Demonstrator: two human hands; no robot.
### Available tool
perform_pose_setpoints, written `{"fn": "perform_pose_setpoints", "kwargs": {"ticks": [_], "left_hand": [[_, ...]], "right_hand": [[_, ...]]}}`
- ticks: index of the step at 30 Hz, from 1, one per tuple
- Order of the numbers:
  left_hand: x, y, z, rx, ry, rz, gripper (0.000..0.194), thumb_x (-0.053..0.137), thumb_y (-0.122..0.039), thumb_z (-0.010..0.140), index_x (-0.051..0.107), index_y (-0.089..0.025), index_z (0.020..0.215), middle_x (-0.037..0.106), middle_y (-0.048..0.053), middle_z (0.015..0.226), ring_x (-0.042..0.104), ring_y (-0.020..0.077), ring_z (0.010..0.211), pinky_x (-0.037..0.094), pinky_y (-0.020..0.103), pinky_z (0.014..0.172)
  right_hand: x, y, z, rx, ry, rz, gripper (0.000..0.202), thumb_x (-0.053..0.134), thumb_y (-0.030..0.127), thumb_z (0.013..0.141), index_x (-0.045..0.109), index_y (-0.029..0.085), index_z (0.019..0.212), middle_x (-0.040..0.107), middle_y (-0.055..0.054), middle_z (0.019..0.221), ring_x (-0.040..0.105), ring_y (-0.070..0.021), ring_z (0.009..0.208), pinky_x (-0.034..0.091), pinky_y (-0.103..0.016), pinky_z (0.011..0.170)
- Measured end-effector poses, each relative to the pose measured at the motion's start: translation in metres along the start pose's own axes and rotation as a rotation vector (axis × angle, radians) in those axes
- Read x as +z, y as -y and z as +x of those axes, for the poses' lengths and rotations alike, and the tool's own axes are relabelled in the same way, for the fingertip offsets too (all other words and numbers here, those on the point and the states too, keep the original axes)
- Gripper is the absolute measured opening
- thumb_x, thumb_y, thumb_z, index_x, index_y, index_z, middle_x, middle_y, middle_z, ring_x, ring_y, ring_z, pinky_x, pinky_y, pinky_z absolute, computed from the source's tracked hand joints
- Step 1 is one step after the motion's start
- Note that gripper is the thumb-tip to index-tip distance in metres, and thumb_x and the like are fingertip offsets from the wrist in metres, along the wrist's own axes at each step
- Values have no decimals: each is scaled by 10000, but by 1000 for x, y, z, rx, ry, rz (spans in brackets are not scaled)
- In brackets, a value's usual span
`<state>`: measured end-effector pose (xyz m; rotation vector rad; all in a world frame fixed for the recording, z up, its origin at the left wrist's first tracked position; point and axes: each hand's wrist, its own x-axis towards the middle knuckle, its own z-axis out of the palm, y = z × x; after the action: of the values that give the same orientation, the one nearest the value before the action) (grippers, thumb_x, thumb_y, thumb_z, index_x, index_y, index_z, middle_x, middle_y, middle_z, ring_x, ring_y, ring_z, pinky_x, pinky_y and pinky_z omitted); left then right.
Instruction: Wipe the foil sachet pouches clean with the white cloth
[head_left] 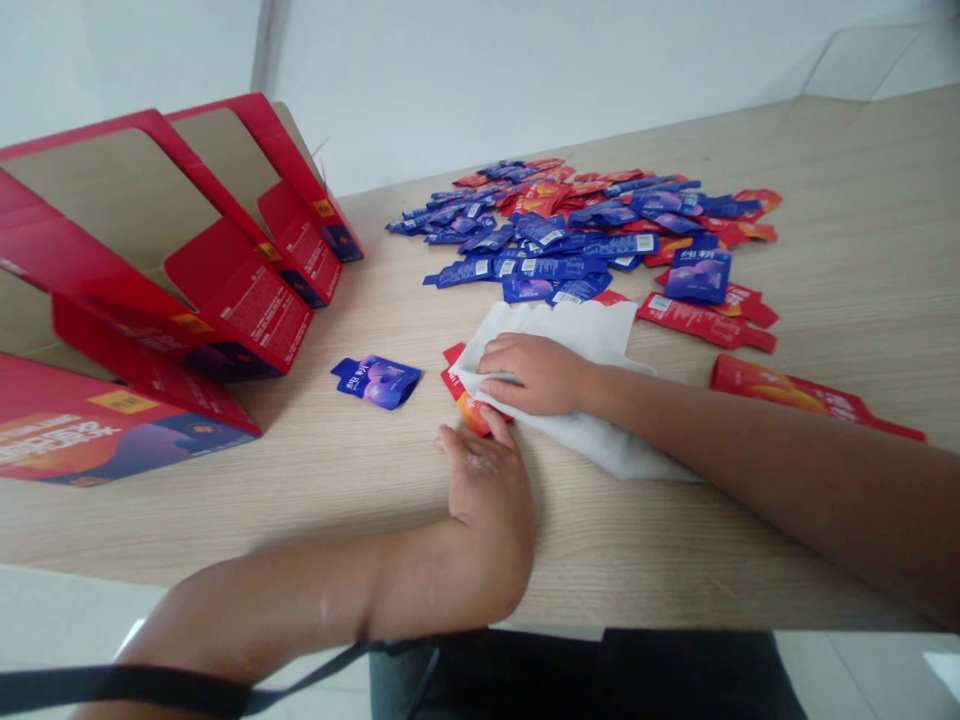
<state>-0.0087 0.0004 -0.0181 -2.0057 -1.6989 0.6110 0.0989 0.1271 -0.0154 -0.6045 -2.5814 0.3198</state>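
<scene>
My right hand [536,375] is closed on a white cloth [570,330], pressing a fold of it onto a red and orange pouch [474,410]. The cloth hides most of that pouch. Below, my left hand [484,470] has its fingers apart, with one fingertip at the pouch's lower edge. To the left lies a single blue pouch [379,381] with purple round shapes printed on it. Several red pouches lie to the right, one [795,388] partly behind my right forearm.
A heap of blue and red pouches [555,235] spreads over the wooden table [847,220] beyond the cloth. Open red cardboard boxes [247,300] stand in a row at the left. A clear panel [862,62] rests by the white wall at the back right.
</scene>
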Motion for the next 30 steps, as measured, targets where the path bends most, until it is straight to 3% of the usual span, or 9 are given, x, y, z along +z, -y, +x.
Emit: {"fn": "perform_pose_setpoints", "kwargs": {"ticks": [6,30], "left_hand": [[2,-1,0,-21,-44,-21,513,322,32,852,492,46,1336,724,271,1014,703,272,999,495,465,996],[1,-1,1,-30,-17,-99,511,319,36,852,485,60,1334,722,280,1009,703,280,998,475,498,1014]], "right_hand": [[0,0,0,-2,-1,-1,263,466,267,916,684,124,886,653,-90,864,545,-199,824,398,-338,809],[0,0,0,-4,-1,-1,262,465,272,910,677,125,869,653,-98,855,543,-208,820,397,-349,804]]}}
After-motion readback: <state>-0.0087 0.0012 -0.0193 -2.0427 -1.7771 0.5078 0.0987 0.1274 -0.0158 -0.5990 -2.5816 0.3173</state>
